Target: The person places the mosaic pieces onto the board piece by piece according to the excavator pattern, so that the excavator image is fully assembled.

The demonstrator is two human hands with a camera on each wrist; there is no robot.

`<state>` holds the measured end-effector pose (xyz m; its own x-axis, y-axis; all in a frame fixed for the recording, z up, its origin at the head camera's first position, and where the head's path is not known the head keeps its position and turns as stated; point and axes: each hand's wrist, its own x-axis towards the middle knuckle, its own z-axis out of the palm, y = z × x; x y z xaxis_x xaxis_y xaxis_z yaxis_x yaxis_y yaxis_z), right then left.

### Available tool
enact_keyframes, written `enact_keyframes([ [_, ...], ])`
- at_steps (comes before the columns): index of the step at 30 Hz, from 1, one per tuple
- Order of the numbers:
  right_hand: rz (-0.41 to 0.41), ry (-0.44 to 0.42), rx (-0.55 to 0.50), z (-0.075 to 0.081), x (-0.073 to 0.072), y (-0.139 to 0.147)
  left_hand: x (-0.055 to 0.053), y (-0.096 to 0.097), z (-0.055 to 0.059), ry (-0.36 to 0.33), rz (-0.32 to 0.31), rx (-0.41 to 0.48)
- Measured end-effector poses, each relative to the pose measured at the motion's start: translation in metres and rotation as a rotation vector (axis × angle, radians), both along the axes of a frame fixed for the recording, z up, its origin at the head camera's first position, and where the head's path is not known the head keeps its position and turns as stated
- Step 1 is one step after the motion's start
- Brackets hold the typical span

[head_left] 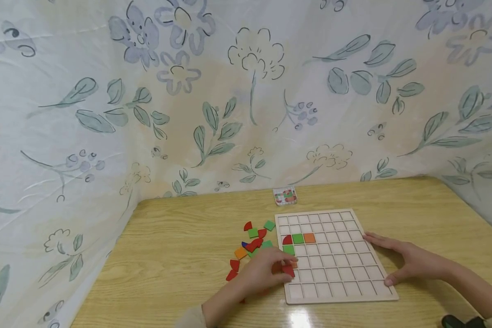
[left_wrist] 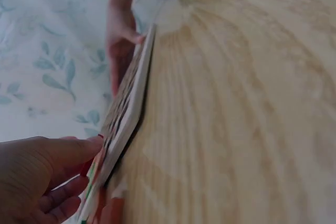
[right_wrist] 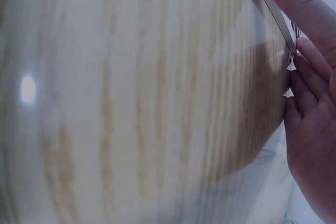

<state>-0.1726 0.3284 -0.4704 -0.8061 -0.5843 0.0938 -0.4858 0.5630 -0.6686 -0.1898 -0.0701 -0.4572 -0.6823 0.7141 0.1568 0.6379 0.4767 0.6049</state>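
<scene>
A pale wooden grid board (head_left: pixel 332 262) lies on the table. At its left side my left hand (head_left: pixel 262 271) pinches a red tile (head_left: pixel 289 270) over the lower part of the first column; the fingers partly cover it. In the left wrist view, red shows at the thumb tip of the left hand (left_wrist: pixel 50 171). On the board are a red quarter-circle tile (head_left: pixel 287 240), a green square (head_left: pixel 297 238), an orange square (head_left: pixel 309 238) and another green square (head_left: pixel 289 249). An orange bit peeks out under the fingers. My right hand (head_left: pixel 414 260), fingers extended, touches the board's right edge.
Left of the board lies a loose pile of red, green, orange and blue tiles, including an orange square (head_left: pixel 240 253). A small pattern card (head_left: pixel 284 196) lies behind the board. A dark object (head_left: pixel 461 321) sits at the bottom right. Floral cloth (head_left: pixel 246 100) hangs behind the table.
</scene>
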Motion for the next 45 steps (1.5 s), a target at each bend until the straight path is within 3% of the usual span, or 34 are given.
enact_keyframes([
  [5,0.000,-0.013,-0.002,-0.001,0.000,0.000,0.004,0.004,-0.004,-0.016,0.012,-0.016],
  [12,0.014,0.003,-0.007,0.000,-0.001,0.001,0.005,0.004,-0.005,-0.045,0.012,0.026],
  [17,0.006,-0.002,-0.005,0.001,-0.001,0.001,0.005,0.007,-0.005,-0.022,0.015,0.012],
  [19,0.006,-0.006,-0.006,0.001,-0.001,0.001,0.005,0.008,-0.006,0.024,0.015,-0.004],
  [22,0.010,0.000,-0.006,0.001,-0.002,0.001,0.007,0.010,-0.005,0.155,-0.001,-0.052],
  [25,0.013,0.008,-0.007,0.001,-0.002,0.001,0.009,0.012,-0.004,0.215,0.003,-0.076],
  [29,0.014,0.012,-0.003,0.000,-0.001,0.001,0.010,0.012,-0.004,0.093,0.039,-0.041],
  [38,0.005,-0.002,0.003,-0.003,0.000,0.003,0.008,0.004,-0.011,-0.241,0.080,0.151],
  [45,0.009,0.007,-0.001,-0.005,-0.002,0.003,0.006,-0.012,-0.013,-0.331,0.155,0.214],
])
